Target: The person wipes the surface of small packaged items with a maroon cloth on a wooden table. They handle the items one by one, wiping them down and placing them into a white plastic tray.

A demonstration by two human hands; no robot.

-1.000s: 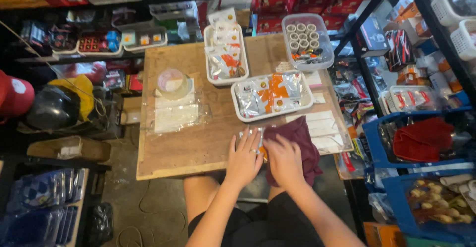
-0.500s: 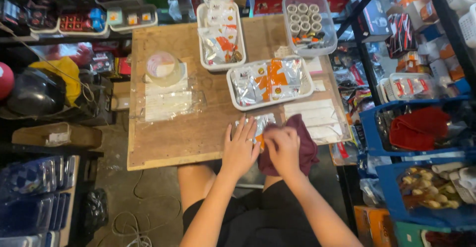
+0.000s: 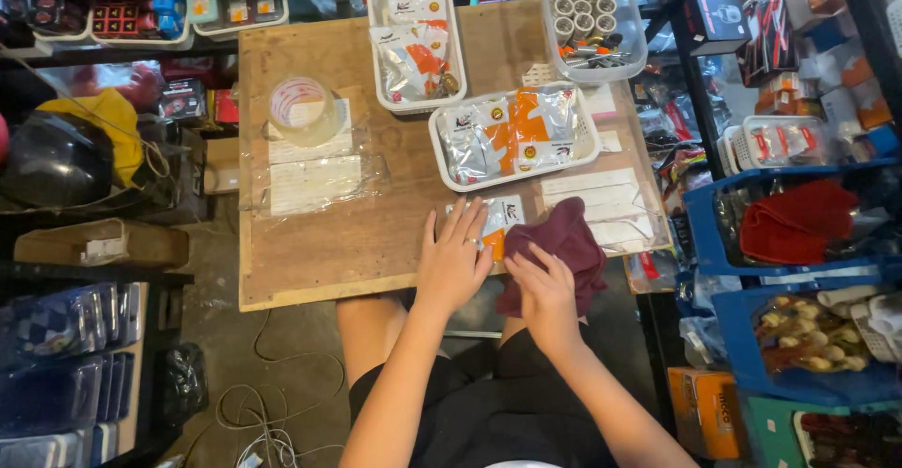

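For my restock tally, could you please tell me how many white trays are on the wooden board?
2: one white tray at the board's far edge, one white tray nearer the hands; both hold silver-and-orange packets. Others may lie out of frame.

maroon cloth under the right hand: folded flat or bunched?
Bunched. The maroon cloth lies crumpled in uneven folds at the wooden table's near edge, with the right hand pressing on it.

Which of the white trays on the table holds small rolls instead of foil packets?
The clear-white tray at the far right corner: it holds upright small rolls, while the other two trays hold silver-orange packets.
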